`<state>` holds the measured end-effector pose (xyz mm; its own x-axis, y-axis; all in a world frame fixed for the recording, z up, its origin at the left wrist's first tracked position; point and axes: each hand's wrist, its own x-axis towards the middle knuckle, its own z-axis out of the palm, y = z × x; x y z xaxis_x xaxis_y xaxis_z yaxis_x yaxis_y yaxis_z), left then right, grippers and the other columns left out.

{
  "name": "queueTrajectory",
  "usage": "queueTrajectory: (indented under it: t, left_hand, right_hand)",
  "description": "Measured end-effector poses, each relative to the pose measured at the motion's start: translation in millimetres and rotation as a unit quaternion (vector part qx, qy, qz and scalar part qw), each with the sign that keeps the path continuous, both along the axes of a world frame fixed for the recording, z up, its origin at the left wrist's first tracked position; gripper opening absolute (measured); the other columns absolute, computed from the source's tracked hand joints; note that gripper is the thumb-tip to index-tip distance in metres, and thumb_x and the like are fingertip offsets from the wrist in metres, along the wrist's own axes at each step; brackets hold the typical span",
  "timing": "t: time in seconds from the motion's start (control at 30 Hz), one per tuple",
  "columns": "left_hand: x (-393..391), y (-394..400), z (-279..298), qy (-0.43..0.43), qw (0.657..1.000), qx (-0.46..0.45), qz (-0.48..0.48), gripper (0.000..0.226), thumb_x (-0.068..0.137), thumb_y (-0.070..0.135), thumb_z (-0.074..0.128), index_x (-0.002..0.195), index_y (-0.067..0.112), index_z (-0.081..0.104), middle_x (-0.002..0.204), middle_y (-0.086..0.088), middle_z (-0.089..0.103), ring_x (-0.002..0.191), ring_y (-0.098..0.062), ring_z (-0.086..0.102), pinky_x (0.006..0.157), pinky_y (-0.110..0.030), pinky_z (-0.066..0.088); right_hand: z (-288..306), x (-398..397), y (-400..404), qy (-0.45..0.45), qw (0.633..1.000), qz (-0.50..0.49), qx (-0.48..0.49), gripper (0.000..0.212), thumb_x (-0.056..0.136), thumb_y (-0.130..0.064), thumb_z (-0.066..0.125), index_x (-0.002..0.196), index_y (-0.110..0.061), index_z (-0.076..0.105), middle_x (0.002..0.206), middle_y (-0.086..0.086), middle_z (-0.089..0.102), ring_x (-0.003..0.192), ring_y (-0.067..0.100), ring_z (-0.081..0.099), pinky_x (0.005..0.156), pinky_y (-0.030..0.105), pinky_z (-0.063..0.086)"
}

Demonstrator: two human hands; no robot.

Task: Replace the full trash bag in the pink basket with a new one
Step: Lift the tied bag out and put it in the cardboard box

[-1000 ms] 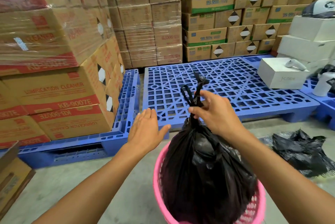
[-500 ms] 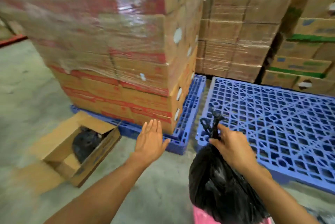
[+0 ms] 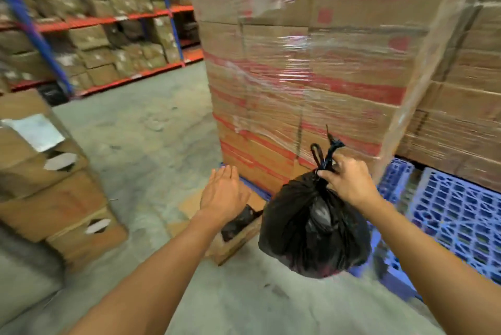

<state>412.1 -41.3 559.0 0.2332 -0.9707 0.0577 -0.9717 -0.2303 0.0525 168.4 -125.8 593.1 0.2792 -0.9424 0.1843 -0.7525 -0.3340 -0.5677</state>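
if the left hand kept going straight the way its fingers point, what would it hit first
Probably the shrink-wrapped stack of cartons. The left hand is open, fingers pointing forward and a little up, toward the stack's lower corner. Depth is unclear, so it might slip past on the aisle side.

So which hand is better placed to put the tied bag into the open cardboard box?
The right hand: it grips the knot of the tied bag, hanging beside the cardboard box. The left hand is open.

black trash bag (image 3: 314, 229) (glossy), blue pallet (image 3: 450, 215)
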Motion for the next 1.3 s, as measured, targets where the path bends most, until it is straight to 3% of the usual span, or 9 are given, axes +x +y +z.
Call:
queueTrajectory:
  t: [0.07, 0.17, 0.33, 0.47, 0.63, 0.73, 0.83, 0.93, 1.3]
  left_hand:
    - [33.3, 7.9, -5.9, -0.002, 1.0, 0.012, 0.026, 0.069, 0.092, 0.046, 0.043, 0.144, 0.003, 0.028, 0.151, -0.017, 0.034, 0.141, -0.028, 0.029, 0.118, -0.038, 0.018]
    - [88.4, 13.6, -18.9, -0.012, 0.997, 0.041, 0.068, 0.068, 0.093, 0.046, 0.04, 0.143, 0.003, 0.027, 0.148, -0.015, 0.037, 0.139, -0.028, 0.031, 0.117, -0.038, 0.018]
    - [182.6, 15.7, -47.5, -0.005, 0.985, 0.105, 0.135, 0.06, 0.096, 0.043, 0.037, 0.14, 0.004, 0.03, 0.144, -0.013, 0.041, 0.136, -0.028, 0.034, 0.117, -0.037, 0.019]
    - [248.0, 4.1, -71.7, 0.017, 0.976, 0.124, 0.179, 0.06, 0.096, 0.044, 0.035, 0.141, 0.004, 0.029, 0.147, -0.014, 0.04, 0.139, -0.027, 0.032, 0.119, -0.037, 0.017]
    - [325.2, -30.4, -113.6, 0.051, 0.972, 0.137, 0.186, 0.061, 0.097, 0.044, 0.033, 0.143, 0.004, 0.027, 0.147, -0.013, 0.039, 0.138, -0.027, 0.032, 0.118, -0.038, 0.018]
    - [375.9, -57.1, -148.5, 0.072, 0.969, 0.161, 0.173, 0.064, 0.097, 0.044, 0.032, 0.146, 0.003, 0.022, 0.152, -0.015, 0.032, 0.142, -0.028, 0.026, 0.119, -0.037, 0.015]
    - [425.5, -85.5, -185.9, 0.086, 0.965, 0.189, 0.16, 0.066, 0.098, 0.044, 0.031, 0.148, 0.003, 0.018, 0.156, -0.016, 0.026, 0.145, -0.028, 0.021, 0.121, -0.037, 0.012]
    - [459.7, -108.8, -215.1, 0.096, 0.961, 0.221, 0.136, 0.067, 0.098, 0.044, 0.03, 0.149, 0.004, 0.016, 0.157, -0.015, 0.023, 0.147, -0.025, 0.018, 0.122, -0.037, 0.008]
    - [530.4, -193.2, -293.5, 0.104, 0.96, 0.236, 0.112, 0.067, 0.098, 0.044, 0.032, 0.149, 0.003, 0.016, 0.157, -0.015, 0.025, 0.147, -0.024, 0.018, 0.121, -0.035, 0.009]
  right_hand:
    - [-1.3, 48.9, -10.7, 0.002, 0.999, 0.037, 0.001, 0.028, 0.081, -0.025, 0.069, 0.077, -0.018, 0.042, 0.09, 0.024, 0.068, 0.091, 0.043, 0.061, 0.063, 0.038, 0.034]
    - [-19.3, 123.7, -30.3, -0.01, 0.996, 0.079, 0.028, 0.023, 0.082, -0.025, 0.068, 0.079, -0.019, 0.045, 0.085, 0.018, 0.068, 0.083, 0.038, 0.063, 0.06, 0.041, 0.044]
    - [-66.5, 234.8, -64.0, -0.025, 0.986, 0.113, 0.122, 0.016, 0.083, -0.023, 0.066, 0.09, -0.011, 0.057, 0.086, 0.016, 0.07, 0.079, 0.035, 0.065, 0.063, 0.048, 0.055]
    - [-100.6, 308.3, -82.7, 0.014, 0.975, 0.147, 0.165, 0.015, 0.084, -0.022, 0.066, 0.091, -0.01, 0.059, 0.082, 0.014, 0.068, 0.082, 0.033, 0.066, 0.057, 0.035, 0.045]
    - [-148.6, 390.7, -116.6, 0.058, 0.966, 0.149, 0.203, 0.02, 0.087, -0.021, 0.062, 0.101, -0.008, 0.057, 0.098, 0.015, 0.069, 0.093, 0.033, 0.063, 0.065, 0.035, 0.043]
    - [-185.7, 430.4, -138.7, 0.089, 0.962, 0.129, 0.226, 0.021, 0.087, -0.02, 0.063, 0.103, -0.008, 0.058, 0.098, 0.014, 0.069, 0.094, 0.035, 0.064, 0.068, 0.035, 0.047]
    - [-232.0, 464.5, -166.9, 0.135, 0.95, 0.121, 0.255, 0.011, 0.087, -0.024, 0.061, 0.091, -0.015, 0.057, 0.082, 0.006, 0.063, 0.091, 0.035, 0.063, 0.077, 0.044, 0.054]
    - [-266.8, 490.5, -187.4, 0.152, 0.944, 0.104, 0.273, 0.023, 0.089, -0.021, 0.06, 0.107, -0.007, 0.059, 0.099, 0.013, 0.068, 0.097, 0.034, 0.063, 0.08, 0.039, 0.05]
    - [-380.7, 563.7, -247.1, 0.194, 0.922, 0.073, 0.326, 0.018, 0.087, -0.024, 0.06, 0.098, -0.01, 0.058, 0.093, 0.016, 0.069, 0.088, 0.034, 0.066, 0.074, 0.042, 0.057]
